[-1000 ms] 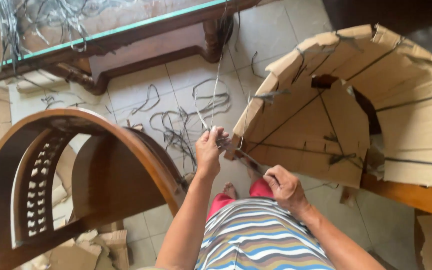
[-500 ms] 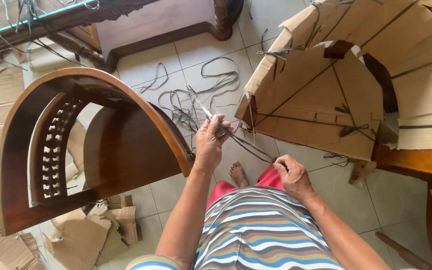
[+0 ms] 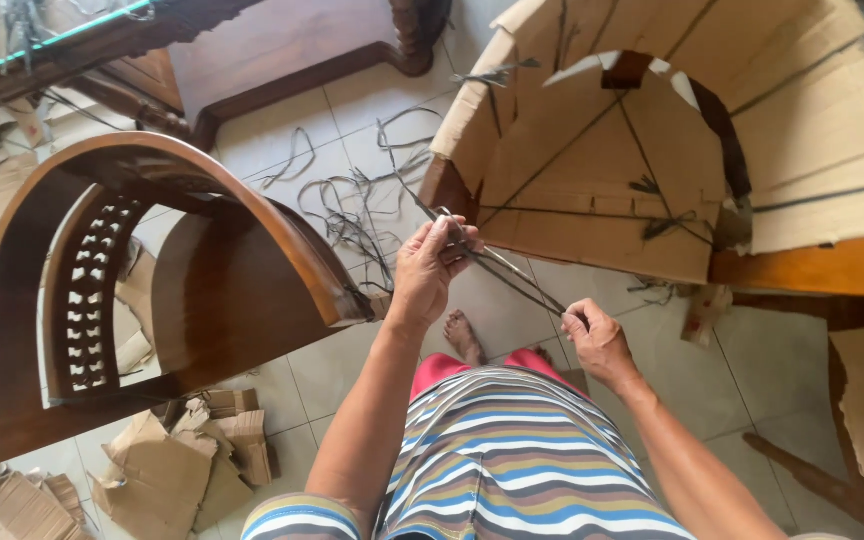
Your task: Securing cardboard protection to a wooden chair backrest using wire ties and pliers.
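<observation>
My left hand [image 3: 432, 268] is raised in front of me, its fingers pinched on a dark thin strap [image 3: 512, 275]. The strap runs down and right to my right hand [image 3: 597, 340], which is closed on its other part. Both hands hold it taut between them. Just beyond my hands stands a chair wrapped in cardboard [image 3: 652, 150] and tied with thin straps. A bare curved wooden chair [image 3: 152, 290] stands to the left of my left arm.
Several loose cut straps [image 3: 352, 200] lie on the tiled floor between the two chairs. Torn cardboard pieces [image 3: 192, 460] lie at the lower left. A dark wooden table base [image 3: 282, 60] is at the top. My bare foot [image 3: 464, 335] shows below my hands.
The view has tilted, so both chairs sit lower and closer. My hands have drawn apart, and the strap now stretches between them, away from the wrapped chair's edge.
</observation>
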